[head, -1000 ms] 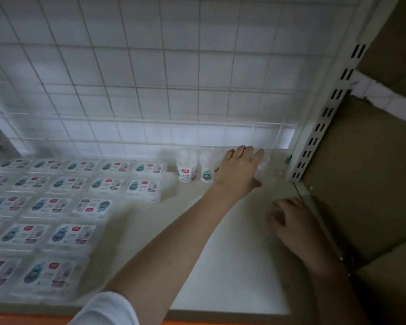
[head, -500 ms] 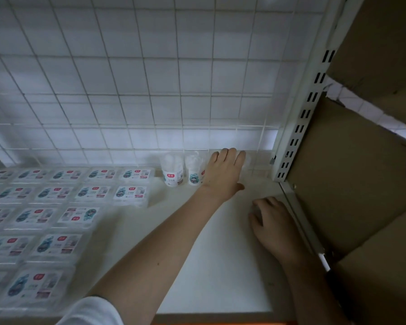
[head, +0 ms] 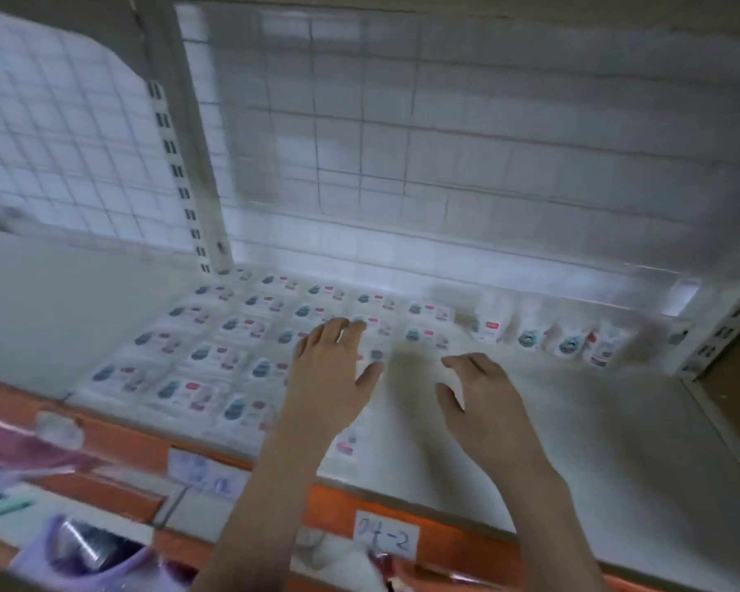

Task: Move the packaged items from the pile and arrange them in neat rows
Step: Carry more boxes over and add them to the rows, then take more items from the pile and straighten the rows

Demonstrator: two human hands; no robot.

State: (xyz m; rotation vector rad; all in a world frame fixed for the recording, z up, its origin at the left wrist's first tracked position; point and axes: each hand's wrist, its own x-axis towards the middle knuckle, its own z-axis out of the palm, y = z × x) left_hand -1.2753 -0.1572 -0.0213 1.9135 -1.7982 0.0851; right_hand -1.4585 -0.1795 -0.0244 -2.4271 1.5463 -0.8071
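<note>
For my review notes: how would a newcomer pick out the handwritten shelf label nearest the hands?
Follow the orange front edge of the white shelf. Between the two forearms hangs a white paper tag with handwritten characters; the tag farther left carries blurrier blue writing.

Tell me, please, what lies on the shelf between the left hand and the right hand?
In the head view, only bare white shelf shows between the left hand and the right hand; no package lies there, though the frame is blurred.

Frame blurred. Flat packs (head: pixel 214 356) in rows, centre-left on white shelf (head: pixel 573 442). Upright tubs (head: pixel 569 343) in a line at back, right of centre. Left hand (head: pixel 330 378) & right hand (head: pixel 483 399) mid-frame, fingers spread, holding nothing. Handwritten tag (head: pixel 385 540) on orange shelf edge (head: pixel 116 442), bottom centre.
</note>
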